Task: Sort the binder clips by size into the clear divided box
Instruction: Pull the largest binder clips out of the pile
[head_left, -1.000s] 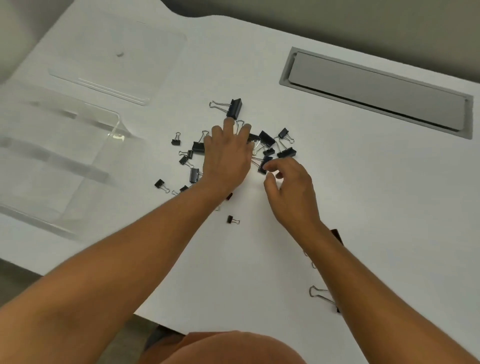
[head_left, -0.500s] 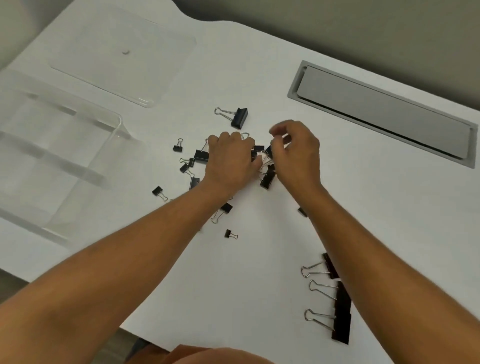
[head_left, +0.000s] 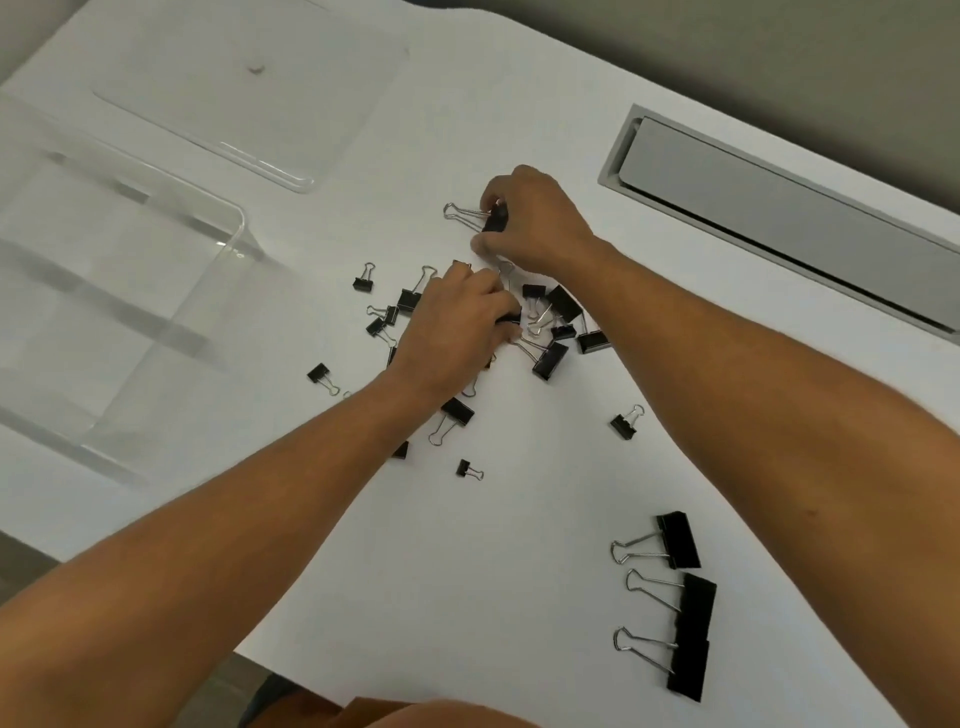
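Clear divided box (head_left: 119, 322) far left on tabletop (head_left: 519, 519), no clips inside. Left hand (head_left: 452, 327) curled over the clip pile (head_left: 545, 327); whether its grip holds anything, cannot tell. Right hand (head_left: 530, 223) grip pinching large binder clip (head_left: 475, 215), wire handles pointing left, long axis left-right. Best lift clear before carrying.

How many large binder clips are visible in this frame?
4. Three lie in a row near the table's front right. The right hand grips a fourth. The hands may hide more.
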